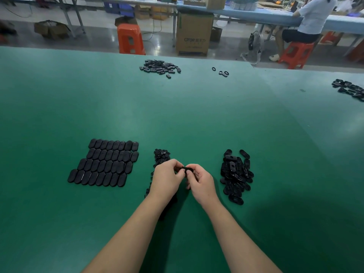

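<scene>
Black oval part [184,170] in pinch of left hand [166,178] and right hand [201,184], above green table [177,115]

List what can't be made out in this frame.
Black part, head view: fingers of the left hand and right hand cover most of it; shape unclear.
Middle pile, head view: left hand hides its near end.
Right-edge pile, head view: cut off by the frame edge.
Far pile, head view: too small to identify.

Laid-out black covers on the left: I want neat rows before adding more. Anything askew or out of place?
Nothing stray. The laid-out covers sit in four tight rows, each lower row stepped leftward, so the block slants.
</scene>
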Demonstrator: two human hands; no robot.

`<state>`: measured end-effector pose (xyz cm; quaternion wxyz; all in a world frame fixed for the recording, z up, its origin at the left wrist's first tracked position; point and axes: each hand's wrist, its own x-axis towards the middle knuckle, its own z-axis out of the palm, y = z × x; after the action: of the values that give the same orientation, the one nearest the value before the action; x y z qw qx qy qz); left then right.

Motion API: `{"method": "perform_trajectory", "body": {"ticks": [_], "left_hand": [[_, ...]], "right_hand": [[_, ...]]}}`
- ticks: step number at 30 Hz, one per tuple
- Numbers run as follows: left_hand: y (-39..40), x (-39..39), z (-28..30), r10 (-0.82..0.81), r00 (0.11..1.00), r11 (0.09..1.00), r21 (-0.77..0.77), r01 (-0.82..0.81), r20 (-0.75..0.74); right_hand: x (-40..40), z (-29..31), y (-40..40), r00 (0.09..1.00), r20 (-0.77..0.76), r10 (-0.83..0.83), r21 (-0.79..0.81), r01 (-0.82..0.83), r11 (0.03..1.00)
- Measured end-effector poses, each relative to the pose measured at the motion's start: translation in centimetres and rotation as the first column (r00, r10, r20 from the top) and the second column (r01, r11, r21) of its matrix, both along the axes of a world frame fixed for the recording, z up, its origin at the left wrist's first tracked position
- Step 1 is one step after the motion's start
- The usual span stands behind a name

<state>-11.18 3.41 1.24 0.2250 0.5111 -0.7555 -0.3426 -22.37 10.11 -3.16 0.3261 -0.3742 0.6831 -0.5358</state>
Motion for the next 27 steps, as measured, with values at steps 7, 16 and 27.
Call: {"method": "perform_trajectory", "body": {"ticks": [7, 16, 27], "left_hand": [[0.4, -0.4, -0.4, -0.003, 1.0, 0.998, -0.068, 0.002, -0.012], [-0.2, 0.3, -0.8, -0.116, 0.993, 0.972, -0.202, 0.118, 0.02], [0.3, 1.9, -0.5, -0.135, 0.971, 0.854, -0.473, 0.215, 0.197]], "right_hand": [[0.0, 0.1, 0.0, 0.999, -0.035, -0.012, 0.001, 0.012, 1.0], [0.1, 0.0, -0.2, 0.997, -0.076, -0.028, 0.018, 0.03, 0.999], [0.3, 0.7, 0.2, 1.0, 0.0, -0.012, -0.019, 0.012, 1.0]]}}
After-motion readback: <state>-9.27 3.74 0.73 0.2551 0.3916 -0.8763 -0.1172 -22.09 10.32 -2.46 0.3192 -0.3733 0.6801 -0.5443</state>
